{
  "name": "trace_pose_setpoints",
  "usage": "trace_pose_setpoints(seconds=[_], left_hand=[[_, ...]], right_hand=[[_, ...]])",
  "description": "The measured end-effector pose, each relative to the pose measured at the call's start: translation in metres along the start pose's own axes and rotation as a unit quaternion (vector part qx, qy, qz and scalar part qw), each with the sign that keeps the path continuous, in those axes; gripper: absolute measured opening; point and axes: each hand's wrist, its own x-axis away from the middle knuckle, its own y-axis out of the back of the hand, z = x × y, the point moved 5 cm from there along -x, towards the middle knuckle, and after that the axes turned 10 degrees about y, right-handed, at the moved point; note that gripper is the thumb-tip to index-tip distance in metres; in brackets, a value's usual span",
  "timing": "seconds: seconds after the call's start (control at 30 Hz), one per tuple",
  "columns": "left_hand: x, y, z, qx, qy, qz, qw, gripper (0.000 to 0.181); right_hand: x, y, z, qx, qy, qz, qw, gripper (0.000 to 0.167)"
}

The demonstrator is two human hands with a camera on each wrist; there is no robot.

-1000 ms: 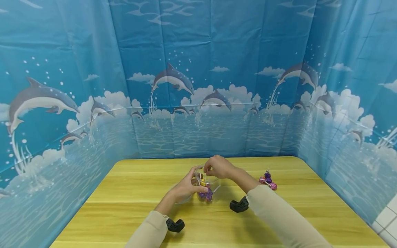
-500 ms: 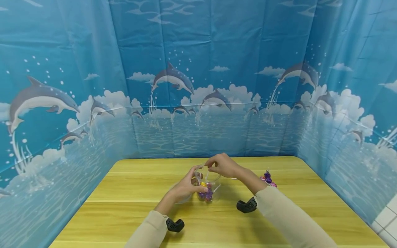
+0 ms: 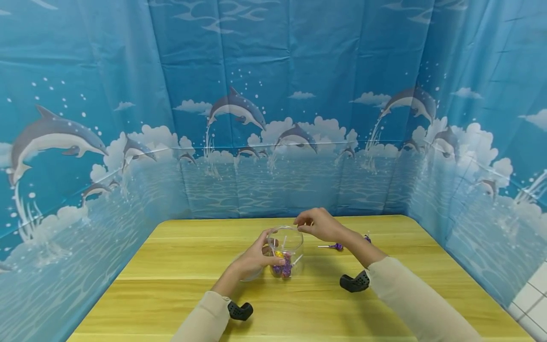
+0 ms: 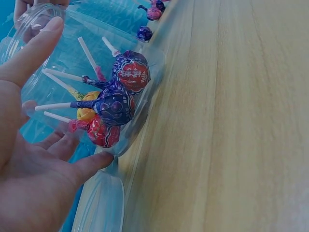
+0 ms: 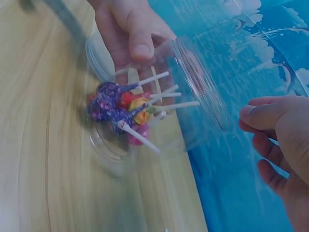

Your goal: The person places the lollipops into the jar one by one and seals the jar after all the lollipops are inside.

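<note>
Left hand (image 3: 259, 256) has its grip wrapped round the clear jar (image 3: 298, 267), mouth up, in the bench's (image 3: 171, 285) far half, about midway between the side edges. A cluster of lollipops (image 3: 282, 269) sits inside, sticks poking upward. And here's the right hand (image 3: 318, 225), just off the rim towards the bench's right edge, not touching: grip narrow, fingers loosely bent, thumb close against the index, nothing held. Now the angle that matters! The loose purple lollipop (image 3: 339, 247) lies on the bench, right of that grip and closer to the near edge, beside the forearm. Its long axis runs roughly along the far edge, stick towards the jar, head towards the right edge. Right hand is clearly nearer. Another lollipop (image 3: 367, 238) peeps out behind the forearm, mostly hidden. Over on the left, a clear lid (image 4: 104, 208) lies beside the jar.
</note>
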Motion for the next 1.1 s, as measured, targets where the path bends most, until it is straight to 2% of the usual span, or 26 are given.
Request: trace_pose_setpoints(seconds=[0.57, 1.1], left_hand=[[-0.001, 0.001, 0.0, 0.007, -0.001, 0.0, 1.0, 0.083], [0.0, 0.001, 0.001, 0.013, 0.0, 0.004, 0.9999, 0.085]], right_hand=[[0.029, 0.031, -0.016, -0.009, -0.04, -0.016, 0.999, 0.015], [0.083, 0.06, -0.036, 0.022, -0.079, -0.034, 0.996, 0.016]])
